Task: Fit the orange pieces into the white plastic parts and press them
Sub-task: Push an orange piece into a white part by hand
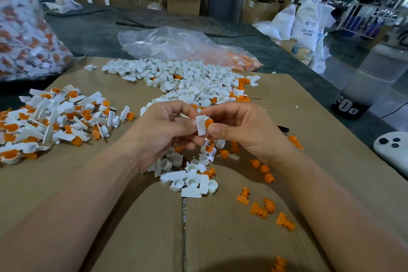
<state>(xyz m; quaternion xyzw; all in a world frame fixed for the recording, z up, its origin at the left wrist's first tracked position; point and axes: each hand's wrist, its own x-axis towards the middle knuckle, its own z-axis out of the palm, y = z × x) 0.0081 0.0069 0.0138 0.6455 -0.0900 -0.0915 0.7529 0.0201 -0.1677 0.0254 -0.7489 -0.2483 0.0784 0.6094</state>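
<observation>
Between both hands, above the cardboard sheet (123, 216), I hold a white plastic part (201, 125) with an orange piece (208, 122) seated in its round socket. My left hand (162, 132) pinches the white part from the left. From the right, my right hand (240, 127) presses its thumb against the orange piece. Under my hands lies a small heap of empty white parts (189, 176). Loose orange pieces (262, 207) are scattered to the lower right. A large pile of white parts (187, 81) lies beyond my hands.
Fitted white-and-orange parts (53, 119) are heaped at the left. A clear plastic bag (176, 46) with orange pieces lies at the back, and a full bag (24, 28) stands far left. At the right edge are a white controller (391, 148) and a black pen (283, 128).
</observation>
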